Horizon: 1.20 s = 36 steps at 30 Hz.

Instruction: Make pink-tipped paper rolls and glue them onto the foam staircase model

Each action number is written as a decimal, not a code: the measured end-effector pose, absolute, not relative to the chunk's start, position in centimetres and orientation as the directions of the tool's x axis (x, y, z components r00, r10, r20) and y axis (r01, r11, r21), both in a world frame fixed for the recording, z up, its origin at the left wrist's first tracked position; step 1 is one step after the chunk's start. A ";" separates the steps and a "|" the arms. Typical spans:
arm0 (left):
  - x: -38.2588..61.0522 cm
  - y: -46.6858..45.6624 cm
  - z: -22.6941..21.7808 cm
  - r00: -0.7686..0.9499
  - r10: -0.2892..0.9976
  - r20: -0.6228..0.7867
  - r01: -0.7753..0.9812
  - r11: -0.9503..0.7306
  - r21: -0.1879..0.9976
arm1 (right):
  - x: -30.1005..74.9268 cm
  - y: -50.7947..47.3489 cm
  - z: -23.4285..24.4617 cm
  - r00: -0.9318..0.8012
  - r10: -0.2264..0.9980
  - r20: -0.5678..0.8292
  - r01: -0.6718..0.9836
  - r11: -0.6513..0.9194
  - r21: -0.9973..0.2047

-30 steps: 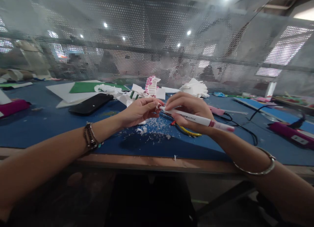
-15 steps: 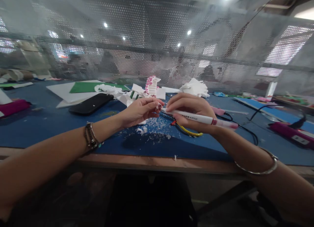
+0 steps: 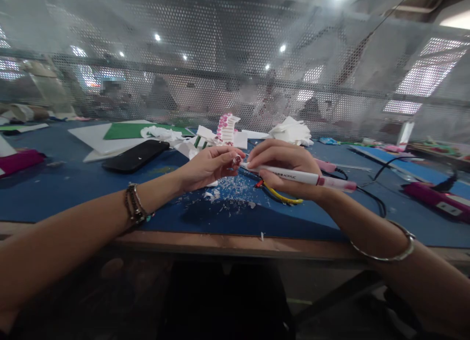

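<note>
Between the fingertips of my left hand (image 3: pixel 211 167) is a small round white piece (image 3: pixel 237 160) with dark red colouring on its face. My right hand (image 3: pixel 288 166) grips a white acrylic marker (image 3: pixel 295 177) with a dark red band and a pinkish rear end. Its tip points left at the small piece, touching it or very close; I cannot tell which. Both hands are raised over white scraps (image 3: pixel 235 190) scattered on the blue table mat (image 3: pixel 216 223). Behind them stands a white ribbed piece with pink edging (image 3: pixel 226 129).
A black phone (image 3: pixel 136 156) lies at the left by white and green sheets (image 3: pixel 143 130). Crumpled white tissue (image 3: pixel 292 131) is at the back right. A yellow-handled tool (image 3: pixel 282 198) lies under my right hand. Purple power strips (image 3: pixel 436 198) sit at the sides. A perforated screen (image 3: pixel 220 60) rises behind.
Very little differs. Both hands keep nearly the same place, and the marker's tip stays at the small piece, with only a slight shift of the marker and fingers.
</note>
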<state>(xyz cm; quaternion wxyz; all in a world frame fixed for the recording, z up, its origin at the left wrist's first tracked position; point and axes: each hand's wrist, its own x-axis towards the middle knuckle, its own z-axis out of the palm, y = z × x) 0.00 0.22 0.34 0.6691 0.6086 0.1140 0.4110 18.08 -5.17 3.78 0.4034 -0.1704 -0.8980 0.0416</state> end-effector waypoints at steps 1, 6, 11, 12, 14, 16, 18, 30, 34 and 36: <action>0.0 0.2 0.3 0.636 0.688 0.348 -0.412 -0.079 0.908 | 18.1 -5.1 3.8 -0.619 0.340 0.708 0.273 0.938 -0.211; 0.0 0.2 0.4 0.609 0.715 0.344 -0.414 -0.083 0.906 | 18.2 -5.0 3.7 -0.600 0.349 0.720 0.265 0.936 -0.233; 0.0 0.1 0.5 0.594 0.729 0.340 -0.412 -0.088 0.907 | 18.3 -5.0 3.8 -0.591 0.370 0.716 0.306 0.925 -0.226; 0.0 0.1 0.5 0.591 0.728 0.347 -0.412 -0.097 0.906 | 18.3 -5.0 3.8 -0.576 0.373 0.727 0.304 0.924 -0.233; 0.0 0.2 0.5 0.586 0.725 0.362 -0.417 -0.113 0.902 | 18.3 -5.0 3.8 -0.547 0.378 0.747 0.289 0.923 -0.255; 0.1 0.2 0.5 0.581 0.725 0.368 -0.422 -0.118 0.899 | 18.2 -5.0 3.7 -0.527 0.391 0.755 0.285 0.918 -0.277; 0.1 0.2 0.5 0.578 0.728 0.368 -0.423 -0.118 0.898 | 18.1 -4.9 3.6 -0.516 0.408 0.753 0.305 0.909 -0.284; 0.2 -0.2 0.8 0.547 0.755 0.363 -0.416 -0.130 0.900 | 18.1 -4.8 3.6 -0.512 0.382 0.769 0.321 0.916 -0.241; 0.2 -0.2 0.8 0.545 0.759 0.356 -0.427 -0.115 0.897 | 18.1 -4.7 3.6 -0.516 0.396 0.759 0.328 0.910 -0.252; 0.2 -0.2 0.8 0.548 0.756 0.357 -0.431 -0.111 0.895 | 18.1 -4.8 3.6 -0.498 0.403 0.767 0.321 0.908 -0.269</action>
